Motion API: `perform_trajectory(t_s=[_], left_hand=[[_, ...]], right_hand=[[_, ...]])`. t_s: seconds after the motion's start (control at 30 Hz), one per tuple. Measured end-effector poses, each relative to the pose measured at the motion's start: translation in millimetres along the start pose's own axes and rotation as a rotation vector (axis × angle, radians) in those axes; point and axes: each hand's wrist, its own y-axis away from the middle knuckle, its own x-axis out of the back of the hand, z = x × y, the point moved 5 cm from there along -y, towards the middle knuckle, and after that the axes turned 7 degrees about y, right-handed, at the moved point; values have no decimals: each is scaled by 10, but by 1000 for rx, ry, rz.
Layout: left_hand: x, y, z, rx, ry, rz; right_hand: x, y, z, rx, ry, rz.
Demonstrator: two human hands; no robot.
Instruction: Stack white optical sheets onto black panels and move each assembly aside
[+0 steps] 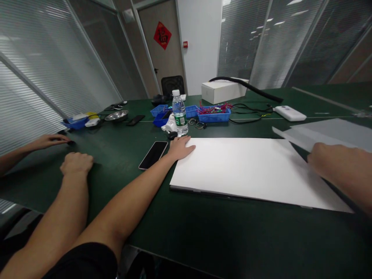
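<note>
My left hand lies flat on the left back corner of a large white sheet, with its thumb spread out from the fingers. The sheet rests on a thin, dark-edged flat stack or board on the table. At the right edge, my right hand is closed on a paper sheet, raised above the table; its fingertips are hidden. Just left of my left hand is a phone with a dark screen. A water bottle stands behind that hand, beside a small black object.
At the left are another person's closed hand and a further hand. Blue trays, one holding red wires, stand behind the sheet. Farther back are a white box, a black tube and a white device.
</note>
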Motion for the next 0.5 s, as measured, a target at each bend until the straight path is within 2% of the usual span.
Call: perform_trajectory(t_s=[0.1, 0.13, 0.3, 0.4, 0.5], left_hand=[[41, 23, -6, 11, 55, 44], [57, 29, -12, 16, 82, 58], [91, 39, -36, 9, 177, 96], [79, 43, -38, 8, 180, 103], [77, 52, -34, 5, 188, 112]], right_hand=[[172, 332, -431, 153, 68, 39], [223, 461, -582, 215, 79, 88], [356, 1150, -1262, 654, 20, 469], [335, 1433, -1495, 889, -83, 610], [315, 1562, -1600, 1054, -167, 693]])
